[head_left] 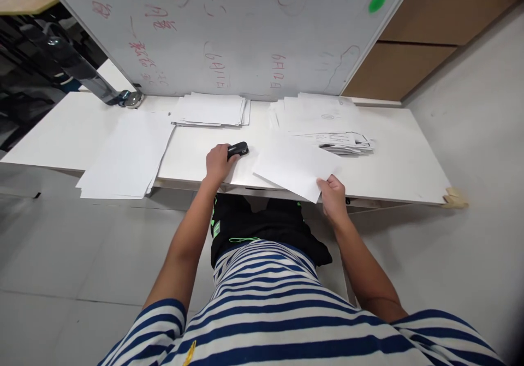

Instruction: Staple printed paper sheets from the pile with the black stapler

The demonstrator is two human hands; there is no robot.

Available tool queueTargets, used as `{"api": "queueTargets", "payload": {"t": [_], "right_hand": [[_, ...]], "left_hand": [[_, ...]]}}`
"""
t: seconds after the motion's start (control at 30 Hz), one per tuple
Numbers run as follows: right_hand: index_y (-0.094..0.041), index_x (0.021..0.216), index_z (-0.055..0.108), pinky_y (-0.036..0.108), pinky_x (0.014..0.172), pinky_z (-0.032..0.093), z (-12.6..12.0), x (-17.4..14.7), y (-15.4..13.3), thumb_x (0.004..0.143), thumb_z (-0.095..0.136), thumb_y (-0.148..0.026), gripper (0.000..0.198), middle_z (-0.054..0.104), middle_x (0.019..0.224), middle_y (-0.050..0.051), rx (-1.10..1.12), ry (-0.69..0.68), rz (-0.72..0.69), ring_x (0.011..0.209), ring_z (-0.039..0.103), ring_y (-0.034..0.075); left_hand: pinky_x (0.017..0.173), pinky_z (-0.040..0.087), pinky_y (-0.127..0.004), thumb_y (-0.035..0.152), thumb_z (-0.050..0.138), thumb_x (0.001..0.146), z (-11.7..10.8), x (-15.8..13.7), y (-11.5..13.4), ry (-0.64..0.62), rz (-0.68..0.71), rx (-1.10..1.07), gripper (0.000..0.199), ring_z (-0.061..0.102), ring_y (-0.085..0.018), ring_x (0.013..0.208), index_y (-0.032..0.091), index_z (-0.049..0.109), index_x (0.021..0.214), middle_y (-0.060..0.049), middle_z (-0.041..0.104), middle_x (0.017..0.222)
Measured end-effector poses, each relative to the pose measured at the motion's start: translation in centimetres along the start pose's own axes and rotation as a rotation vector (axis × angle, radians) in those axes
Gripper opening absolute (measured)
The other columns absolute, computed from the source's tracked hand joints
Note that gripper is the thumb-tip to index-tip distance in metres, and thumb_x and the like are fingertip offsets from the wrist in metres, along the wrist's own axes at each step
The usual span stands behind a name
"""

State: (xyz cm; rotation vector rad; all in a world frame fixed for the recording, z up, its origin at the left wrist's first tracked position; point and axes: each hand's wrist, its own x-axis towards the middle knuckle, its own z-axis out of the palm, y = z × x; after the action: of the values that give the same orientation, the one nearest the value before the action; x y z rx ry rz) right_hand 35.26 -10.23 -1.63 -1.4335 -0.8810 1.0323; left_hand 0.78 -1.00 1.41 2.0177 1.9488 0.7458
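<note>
Left hand: the left hand (220,164) has a narrow grip, fingers wrapped round the back end of a stapler (238,149), with the front end poking out to the right.
Right hand: pretty tight pinch here too, the right hand (333,196) has thumb and fingers closed on the near right edge of some white paper (297,168).
Stapler count: just one, black, around the middle of the bench (200,164), left of the held paper.
Held paper: one piece as far as I can see, can't tell if it's a single sheet or a few together. It's tilted, with its near corner out past the front edge.
Paper piles: four by my count. Left pile (126,150) hangs over the front edge, middle pile (210,108) sits at the back, right pile (323,112) is at the back too, and a messy printed bundle (347,143) is just in front of that one. No clue how many sheets in each.
Whiteboard: one whiteboard (245,28) behind the bench, red writing on it plus one green dot (377,1).
Bottle: one dark bottle (82,69), back left.
</note>
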Motion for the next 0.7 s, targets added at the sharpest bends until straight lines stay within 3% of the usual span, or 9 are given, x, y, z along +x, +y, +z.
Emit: {"api": "queueTargets", "payload": {"t": [0.13,0.23,0.37,0.6,0.7], "right_hand": [[-0.021,0.095,0.072,0.032,0.070,0.053,0.1,0.0,-0.5,0.073,0.070,-0.033,0.025,0.076,0.080,0.001,0.039,-0.091,0.104,0.072,0.069,0.020],[-0.020,0.095,0.073,0.031,0.067,0.053,0.7,0.1,-0.7,0.071,0.070,-0.033,0.027,0.077,0.080,0.001,0.005,-0.149,0.124,0.071,0.069,0.020],[-0.019,0.096,0.075,0.031,0.068,0.053,1.4,0.5,-0.6,0.072,0.069,-0.033,0.028,0.078,0.082,0.001,-0.037,-0.223,0.124,0.072,0.070,0.019],[-0.018,0.097,0.076,0.030,0.067,0.053,2.7,1.0,-1.6,0.071,0.072,-0.033,0.030,0.079,0.084,0.003,-0.097,-0.405,0.179,0.070,0.069,0.018],[-0.018,0.097,0.076,0.029,0.064,0.052,3.2,1.2,-1.8,0.070,0.074,-0.036,0.032,0.079,0.083,0.003,-0.093,-0.408,0.187,0.070,0.069,0.018]], "left_hand": [[0.093,0.045,-0.046,0.041,0.059,0.091,0.0,0.2,-1.3,-0.119,0.117,0.025,0.035,0.060,-0.035,0.107,0.018,0.062,0.117,-0.016,0.066,0.114],[0.091,0.045,-0.042,0.041,0.058,0.091,-0.3,-0.4,-1.3,-0.165,0.249,-0.018,0.033,0.059,-0.031,0.105,0.020,0.061,0.117,-0.013,0.066,0.113],[0.096,0.044,-0.042,0.041,0.059,0.091,-0.6,-1.2,-1.1,-0.229,0.323,-0.048,0.033,0.058,-0.029,0.111,0.022,0.061,0.118,-0.012,0.065,0.120],[0.118,0.025,-0.052,0.051,0.066,0.086,-2.3,-0.8,-0.3,-0.352,0.242,-0.133,0.044,0.055,-0.032,0.127,0.028,0.063,0.123,-0.008,0.065,0.133],[0.115,0.032,-0.049,0.058,0.057,0.090,-2.5,0.4,0.9,-0.239,0.137,-0.248,0.047,0.056,-0.032,0.125,0.025,0.065,0.122,-0.010,0.066,0.132]]}}
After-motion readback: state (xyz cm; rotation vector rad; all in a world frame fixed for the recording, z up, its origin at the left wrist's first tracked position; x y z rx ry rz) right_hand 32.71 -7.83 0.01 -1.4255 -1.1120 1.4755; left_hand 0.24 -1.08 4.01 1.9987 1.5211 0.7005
